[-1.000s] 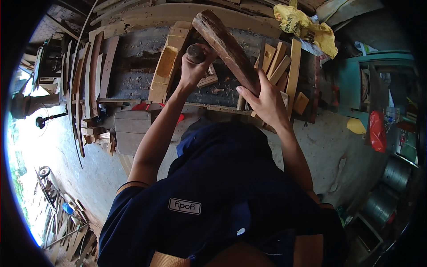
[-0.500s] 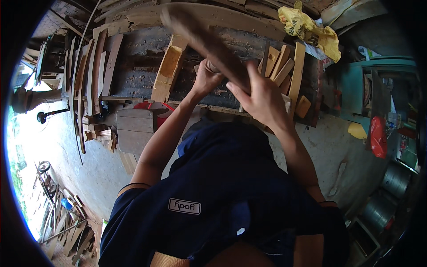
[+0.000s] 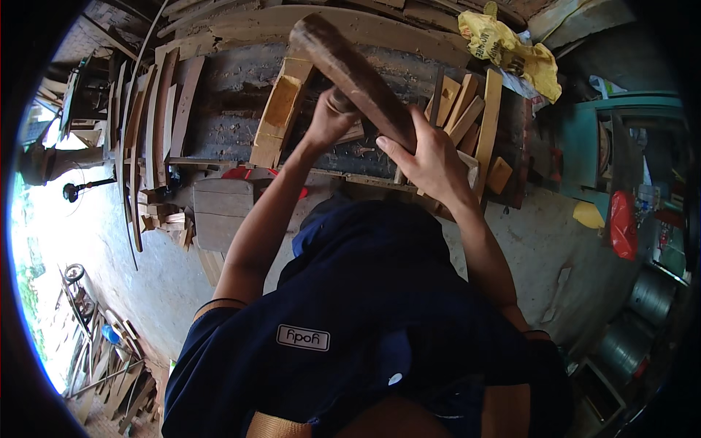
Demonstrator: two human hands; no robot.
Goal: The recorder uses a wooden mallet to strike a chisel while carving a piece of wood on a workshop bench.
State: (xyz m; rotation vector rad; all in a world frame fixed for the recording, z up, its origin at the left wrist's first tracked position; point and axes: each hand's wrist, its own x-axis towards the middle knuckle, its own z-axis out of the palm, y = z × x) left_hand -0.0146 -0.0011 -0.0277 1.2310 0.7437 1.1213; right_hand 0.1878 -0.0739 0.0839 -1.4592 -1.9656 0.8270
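My right hand [image 3: 438, 162] is closed around the lower end of a thick brown wooden club [image 3: 358, 80], its thumb laid along the wood. The club slants up and to the left, its blunt far end above the bench. My left hand [image 3: 327, 123] is closed around a round-ended tool handle [image 3: 340, 101], just left of the club. The club hides part of that handle, and the tool's lower end cannot be seen. By my left fingers lies a small piece of wood [image 3: 352, 134]. Left of this hand, a pale wooden block [image 3: 282, 102] with a hollowed recess lies across the bench.
The dark, worn workbench [image 3: 230, 95] carries long boards [image 3: 166, 109] at left and several wood strips [image 3: 464, 109] at right. A yellow bag [image 3: 511, 51] lies at the back right. A wooden stool [image 3: 223, 215] stands below the bench, and a teal cabinet [image 3: 580, 146] at far right.
The club, blurred before, is now sharper, with its far end shifted a little right. My left hand has moved slightly left, showing more of the handle.
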